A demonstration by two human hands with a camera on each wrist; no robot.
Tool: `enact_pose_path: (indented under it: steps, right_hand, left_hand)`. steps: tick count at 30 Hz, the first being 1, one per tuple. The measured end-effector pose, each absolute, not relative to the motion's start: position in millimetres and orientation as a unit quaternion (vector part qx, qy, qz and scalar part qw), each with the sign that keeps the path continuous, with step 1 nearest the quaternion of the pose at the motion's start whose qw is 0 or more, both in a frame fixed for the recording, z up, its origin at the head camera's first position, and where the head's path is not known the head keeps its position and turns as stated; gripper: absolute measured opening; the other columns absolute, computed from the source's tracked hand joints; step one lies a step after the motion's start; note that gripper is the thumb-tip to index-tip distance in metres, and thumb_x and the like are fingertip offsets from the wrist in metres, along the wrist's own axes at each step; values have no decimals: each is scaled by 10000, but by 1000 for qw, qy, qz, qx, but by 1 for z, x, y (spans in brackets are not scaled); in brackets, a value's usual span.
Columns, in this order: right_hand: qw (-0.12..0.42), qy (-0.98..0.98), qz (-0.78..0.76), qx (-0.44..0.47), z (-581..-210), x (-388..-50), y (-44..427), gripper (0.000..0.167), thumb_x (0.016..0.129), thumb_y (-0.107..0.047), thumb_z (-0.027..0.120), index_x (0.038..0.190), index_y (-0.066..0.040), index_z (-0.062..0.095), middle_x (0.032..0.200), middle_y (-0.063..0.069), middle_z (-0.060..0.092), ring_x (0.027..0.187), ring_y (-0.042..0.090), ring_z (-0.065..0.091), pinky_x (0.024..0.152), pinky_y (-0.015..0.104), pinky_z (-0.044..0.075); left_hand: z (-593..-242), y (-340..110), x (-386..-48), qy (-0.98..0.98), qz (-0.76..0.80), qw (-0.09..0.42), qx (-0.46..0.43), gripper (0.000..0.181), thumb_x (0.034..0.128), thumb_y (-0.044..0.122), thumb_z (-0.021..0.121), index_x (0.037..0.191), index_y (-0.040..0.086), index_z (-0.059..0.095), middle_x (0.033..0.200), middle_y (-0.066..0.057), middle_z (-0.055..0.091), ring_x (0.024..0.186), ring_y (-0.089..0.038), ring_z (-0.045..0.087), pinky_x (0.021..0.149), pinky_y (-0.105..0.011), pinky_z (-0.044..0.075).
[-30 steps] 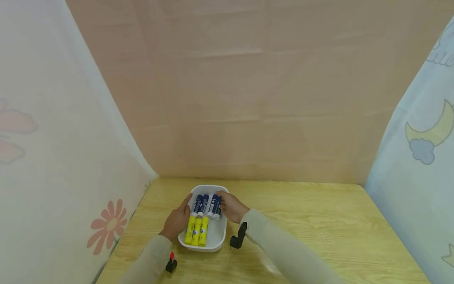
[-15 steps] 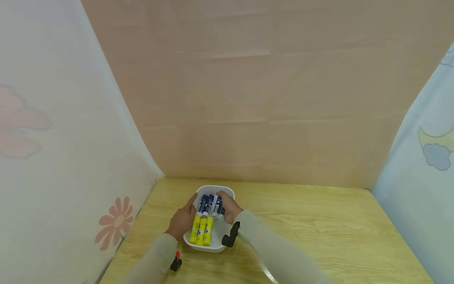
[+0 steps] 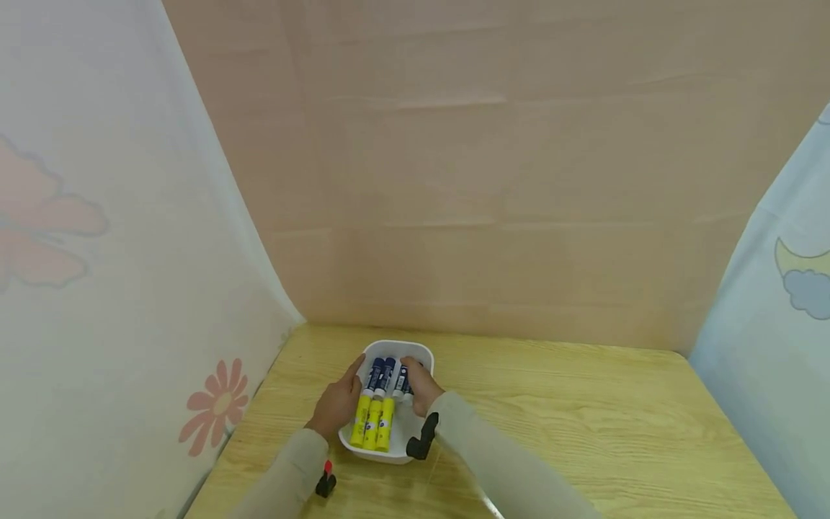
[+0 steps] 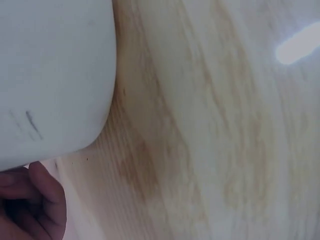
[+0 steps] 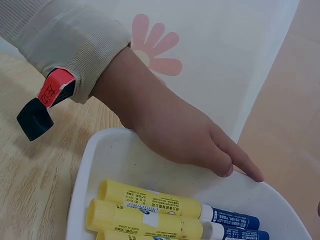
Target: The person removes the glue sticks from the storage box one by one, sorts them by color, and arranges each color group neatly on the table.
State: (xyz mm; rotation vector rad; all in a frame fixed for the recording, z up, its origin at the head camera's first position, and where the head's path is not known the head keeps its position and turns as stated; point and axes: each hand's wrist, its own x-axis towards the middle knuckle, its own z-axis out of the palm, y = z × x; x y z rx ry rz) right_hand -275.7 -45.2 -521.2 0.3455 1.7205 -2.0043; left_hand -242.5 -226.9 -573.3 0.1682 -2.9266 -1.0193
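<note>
I'm looking at a white, round-cornered plastic tray (image 3: 403, 429), pale wood-grain bench (image 3: 583, 425) all around it. At nine o'clock the left hand (image 3: 337, 404) grips the rim, thumb hooked inside. Between two and three, the right hand (image 3: 423, 388) reaches over the wall, fingers down at the navy-and-white cylindrical sticks (image 3: 387, 375); it blocks my view, so I can't tell if they pinch one. Those sticks lie towards twelve; three printed yellow cylindrical sticks (image 3: 372, 425) sit at seven. A black wrist mount (image 3: 423, 437) hides the tray's corner between four and five. Farther out: tan backdrop (image 3: 493, 173) at twelve, flowered white cloth (image 3: 162, 216) at ten, pale-blue cloth (image 3: 746, 346) at three.
</note>
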Motion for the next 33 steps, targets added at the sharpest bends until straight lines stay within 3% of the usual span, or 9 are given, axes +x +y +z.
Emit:
enact_pose_path:
  steps: [7, 13, 19, 25, 33]
  right_hand:
    - [235, 628, -731, 124, -516, -275, -49, 782, 973, -391, 472, 1521, 54, 135, 1548, 296, 75, 1404, 492, 63, 1099, 636, 63]
    - [235, 623, -739, 104, -516, -276, -51, 771, 980, -375, 461, 1526, 47, 117, 1554, 295, 39, 1413, 481, 24, 1106, 624, 38]
    - [233, 623, -739, 105, -515, -279, -51, 763, 950, -349, 493, 1503, 70, 173, 1541, 284, 109, 1402, 455, 103, 1120, 596, 48]
    - [238, 606, -749, 122, -516, -283, -49, 727, 940, -320, 500, 1485, 64, 210, 1523, 271, 152, 1375, 435, 163, 1130, 574, 61]
    - [262, 552, -782, 127, -518, -285, -45, 644, 953, -284, 453, 1454, 56, 233, 1431, 254, 332, 1216, 329, 422, 1107, 434, 264]
  left_hand:
    - [-572, -232, -245, -948, -316, 16, 29, 501, 1059, 275, 327, 1553, 316, 250, 551, -16, 417, 446, -142, 401, 560, -324, 425]
    - [-579, -235, -245, -943, -330, 22, 27, 502, 1057, 267, 338, 1550, 312, 259, 545, -14, 410, 445, -141, 391, 533, -329, 416]
    - [-585, -236, -248, -941, -335, 21, 38, 505, 1056, 287, 330, 1552, 336, 243, 622, -28, 465, 482, -152, 417, 606, -347, 430]
    - [-584, -235, -248, -937, -346, 28, 37, 503, 1056, 270, 339, 1549, 330, 257, 595, -28, 433, 459, -144, 391, 543, -335, 419]
    - [-579, -233, -245, -931, -362, 23, 38, 502, 1059, 273, 340, 1551, 322, 254, 632, -45, 472, 467, -147, 401, 588, -346, 434]
